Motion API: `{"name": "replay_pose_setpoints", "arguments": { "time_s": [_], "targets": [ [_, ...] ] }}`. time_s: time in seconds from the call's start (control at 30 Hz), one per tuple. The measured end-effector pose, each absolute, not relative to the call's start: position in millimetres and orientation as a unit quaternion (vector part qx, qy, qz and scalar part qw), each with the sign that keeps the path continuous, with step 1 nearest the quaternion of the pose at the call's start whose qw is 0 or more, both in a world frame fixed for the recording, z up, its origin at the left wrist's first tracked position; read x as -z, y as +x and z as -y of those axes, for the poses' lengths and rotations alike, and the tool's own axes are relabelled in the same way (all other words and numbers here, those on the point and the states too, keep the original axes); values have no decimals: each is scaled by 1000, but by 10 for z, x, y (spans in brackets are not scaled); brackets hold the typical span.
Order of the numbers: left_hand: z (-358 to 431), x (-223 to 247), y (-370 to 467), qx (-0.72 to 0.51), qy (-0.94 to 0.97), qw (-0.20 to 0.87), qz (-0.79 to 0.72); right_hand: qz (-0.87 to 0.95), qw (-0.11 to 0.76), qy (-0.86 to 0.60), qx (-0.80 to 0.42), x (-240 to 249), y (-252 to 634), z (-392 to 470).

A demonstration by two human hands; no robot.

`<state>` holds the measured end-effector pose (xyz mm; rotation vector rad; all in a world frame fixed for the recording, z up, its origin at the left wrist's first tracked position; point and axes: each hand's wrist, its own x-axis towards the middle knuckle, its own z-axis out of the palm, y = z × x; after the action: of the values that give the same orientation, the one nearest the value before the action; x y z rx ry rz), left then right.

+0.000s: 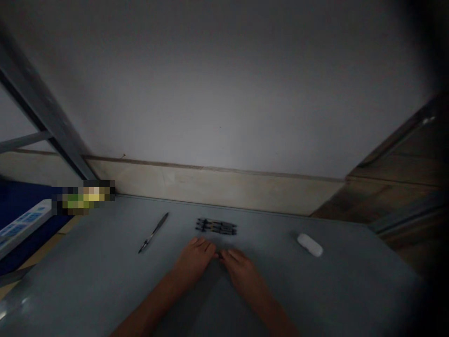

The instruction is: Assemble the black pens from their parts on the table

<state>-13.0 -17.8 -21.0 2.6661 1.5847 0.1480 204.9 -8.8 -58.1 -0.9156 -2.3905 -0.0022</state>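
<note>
At the middle of the grey table (105, 271), in the head view, the left hand (196, 259) and the right hand (242, 271) come almost together, with fingers curled inward and down; a small dark bit (219, 255) shows between the fingertips, perhaps the part of a pen, but whether either hand is firmly closed on it cannot be told, because the fingers cover the place. Such a low, facing position probably lets both hands steady or straighten one small thing from its two ends.

Just beyond the fingers lies a group of dark pens (216, 227); they are side by side, nearly parallel, probably so that they make one neat row within easy reach. One single pen (153, 233) lies apart, to the left, slanted; it seems not to belong to this row.

Well to the right rests a white case (310, 245), away from the hands and not in their way; behind the table the wall (224, 103) limits the far reach; at the left, a metal post (52, 107) and a white box (24, 227) stand outside the working place; the light is dim, so small details are difficult to see.
</note>
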Motion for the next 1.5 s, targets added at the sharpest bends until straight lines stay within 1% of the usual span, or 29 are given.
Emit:
{"name": "replay_pose_setpoints", "arguments": {
  "time_s": [0.07,0.17,0.37,0.47,0.6,0.8,0.87,0.93,1.13,1.3,1.5],
  "targets": [
    [182,189,-116,-48,853,30,-519,894,299,-332,32,611,2066,90],
    [188,159,-108,-56,847,49,-527,895,291,-332,70,589,2080,115],
    [208,77,-111,-53,833,88,-543,892,276,-345,96,418,2050,197],
    [223,22,-110,-54,824,106,-554,891,280,-345,90,376,2049,216],
    [232,-24,-103,-56,817,122,-560,886,283,-367,15,356,2048,211],
    [220,5,-117,-57,815,94,-569,804,342,-450,-187,314,2005,180],
    [220,25,-120,-53,816,90,-568,781,332,-462,-259,289,1997,159],
    [225,46,-116,-53,819,90,-565,769,326,-461,-300,267,1994,135],
    [234,121,-94,-52,819,100,-562,745,377,-458,-306,273,1989,122],
    [243,153,-94,-64,827,89,-552,733,392,-456,-318,290,2006,141],
    [245,98,-84,-37,821,98,-560,726,401,-447,-335,267,2014,129]
  ]
}}
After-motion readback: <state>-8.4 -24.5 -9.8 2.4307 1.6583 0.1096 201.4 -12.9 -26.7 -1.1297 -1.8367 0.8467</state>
